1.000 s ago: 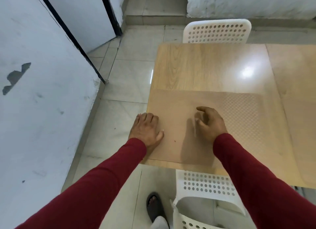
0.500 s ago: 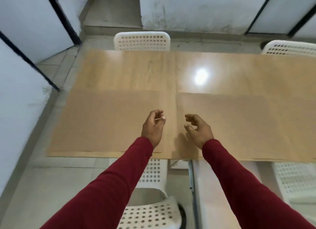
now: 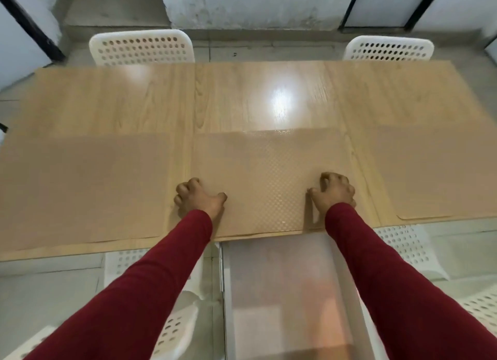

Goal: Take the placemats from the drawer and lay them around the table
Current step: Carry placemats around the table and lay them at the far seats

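**Hands on the middle placemat at the near edge**

Three placemats lie in a row along the near side of the counter (image 3: 242,96): a left placemat (image 3: 86,187), a middle placemat (image 3: 266,176) and a right placemat (image 3: 430,176). The left hand (image 3: 199,198) rests on the left part of the middle placemat with the fingers curled, knuckles up. The right hand (image 3: 333,191) rests near its right edge, also with the fingers curled. Whether the fingers pinch the mat or only press on it I cannot tell. The near edge of this mat looks like several thin layers, so it may be a small stack.

I judge that the step in hand is to set or take up the middle placemat. If it is a stack, the next move calls for separating the top sheet and carrying it to the far side, where two white chairs (image 3: 141,47) stand with no mat before them.

Half a second ago both hands were in the air, close together, above the gap between the left and middle mats. Now they are lowered and spread apart on the middle one, and the view has turned right, so the right placemat is in sight.
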